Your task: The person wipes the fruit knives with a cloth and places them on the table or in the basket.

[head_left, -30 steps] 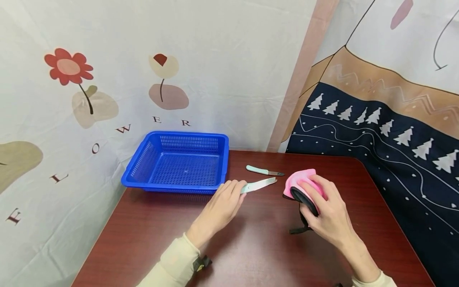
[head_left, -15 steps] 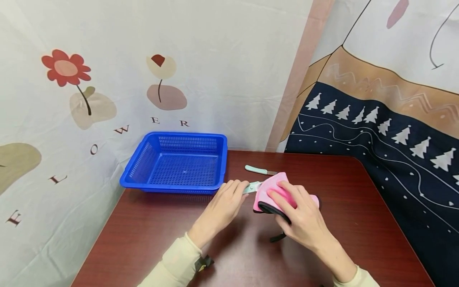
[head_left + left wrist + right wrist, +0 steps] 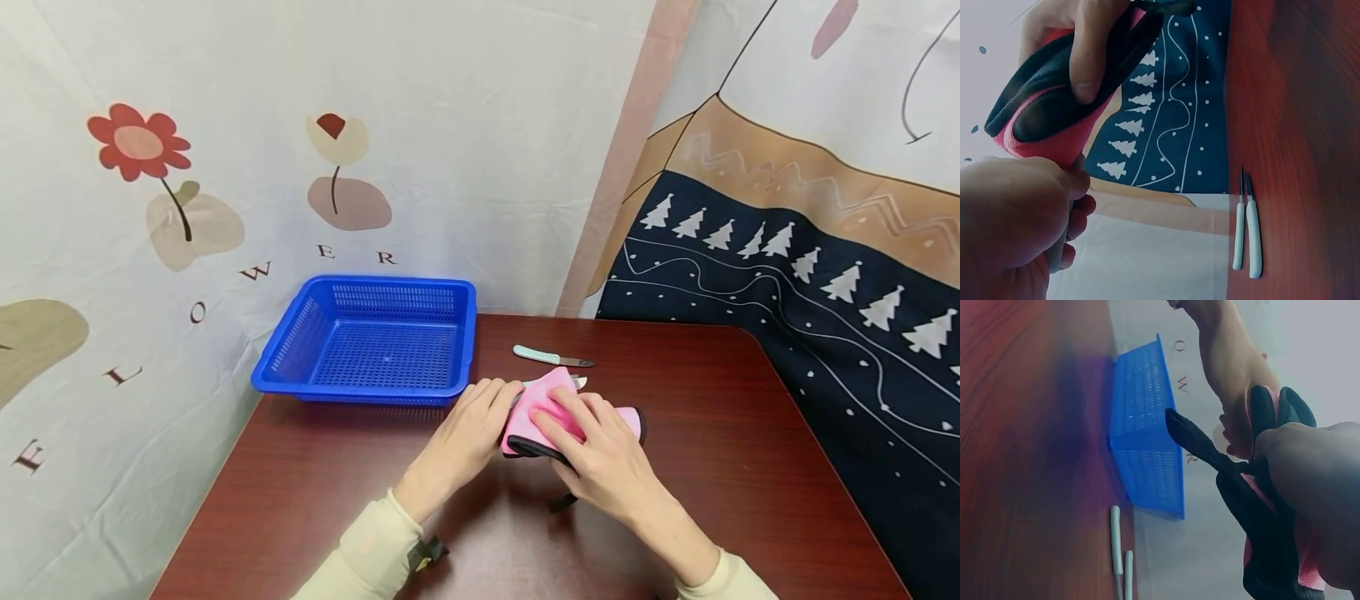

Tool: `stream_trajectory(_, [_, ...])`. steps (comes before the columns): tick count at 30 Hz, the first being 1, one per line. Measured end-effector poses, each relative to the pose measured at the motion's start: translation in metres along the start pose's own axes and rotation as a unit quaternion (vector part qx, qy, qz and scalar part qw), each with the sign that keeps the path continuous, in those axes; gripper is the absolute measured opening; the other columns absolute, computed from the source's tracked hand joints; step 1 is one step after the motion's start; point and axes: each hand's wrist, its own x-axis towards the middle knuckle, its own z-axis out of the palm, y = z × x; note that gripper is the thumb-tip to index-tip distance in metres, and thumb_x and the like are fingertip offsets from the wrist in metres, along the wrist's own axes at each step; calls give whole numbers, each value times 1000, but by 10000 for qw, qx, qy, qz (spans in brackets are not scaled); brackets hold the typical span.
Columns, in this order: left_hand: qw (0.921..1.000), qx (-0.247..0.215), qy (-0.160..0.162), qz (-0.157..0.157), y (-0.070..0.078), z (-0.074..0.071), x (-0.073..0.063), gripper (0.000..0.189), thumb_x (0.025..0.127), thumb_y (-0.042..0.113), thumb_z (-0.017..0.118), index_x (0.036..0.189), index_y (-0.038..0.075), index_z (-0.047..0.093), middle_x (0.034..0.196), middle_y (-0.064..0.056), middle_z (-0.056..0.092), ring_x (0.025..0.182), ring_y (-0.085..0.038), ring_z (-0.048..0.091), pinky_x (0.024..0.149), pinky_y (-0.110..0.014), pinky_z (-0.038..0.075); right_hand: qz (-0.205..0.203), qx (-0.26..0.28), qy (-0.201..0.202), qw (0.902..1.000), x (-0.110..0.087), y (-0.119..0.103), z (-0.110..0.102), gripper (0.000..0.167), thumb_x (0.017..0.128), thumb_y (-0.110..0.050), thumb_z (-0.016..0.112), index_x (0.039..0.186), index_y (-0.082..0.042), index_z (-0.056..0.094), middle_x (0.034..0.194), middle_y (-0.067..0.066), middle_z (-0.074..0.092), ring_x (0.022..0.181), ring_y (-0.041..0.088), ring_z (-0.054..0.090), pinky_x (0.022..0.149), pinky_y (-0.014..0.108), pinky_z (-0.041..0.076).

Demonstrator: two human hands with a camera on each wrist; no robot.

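In the head view my left hand (image 3: 468, 425) grips a knife, whose handle end (image 3: 1055, 257) shows below the fingers in the left wrist view. My right hand (image 3: 607, 454) holds a folded pink cloth (image 3: 536, 421) with black edging over the blade, against the left hand. The blade is hidden in the cloth. A black strap (image 3: 1194, 439) hangs from the cloth. Two more knives with pale green handles lie on the table: one knife (image 3: 552, 356) is in full view, and the other knife (image 3: 1238, 236) is mostly behind the cloth in the head view.
A blue plastic basket (image 3: 465, 333) stands at the back left of the dark red table (image 3: 712, 375). Printed fabric (image 3: 487, 167) hangs behind the table and along its right side.
My right hand has brought the pink cloth left onto the knife blade, then slid it further toward the left hand. The left hand has stayed almost in place.
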Motion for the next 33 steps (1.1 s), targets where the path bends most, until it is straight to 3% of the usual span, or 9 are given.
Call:
stream_trajectory(8, [9998,65,156,93,1,-2,1,44,95,14,86,133,4,67,100,-3,67,90,-19,59,79,-32,48,32,-188,-27,9998,0,-3,4,70,76,-15,95,142,-16,74,142,18,69,111,35,63,91,47,61])
stream_trajectory(17, [9997,68,203,80,0,-2,-1,27,105,6,70,131,4,67,99,-3,66,89,-19,58,79,-32,48,106,-427,-35,9990,-1,0,3,72,72,-15,99,140,-14,75,142,19,69,108,37,63,92,48,60])
stream_trajectory(23, [9995,-60,301,-19,-1,-2,-3,24,107,14,72,129,5,67,100,-4,68,92,-20,61,81,-32,50,321,-489,-5,9983,-5,8,-1,72,74,-12,94,143,-12,74,145,21,69,107,37,63,88,50,60])
stream_trajectory(33, [9995,-112,294,-91,-2,-3,-5,23,107,15,72,127,5,68,103,-4,70,93,-20,63,80,-32,50,660,-523,1,9965,-13,23,-8,66,78,-9,82,144,-13,74,147,22,68,105,39,61,82,50,58])
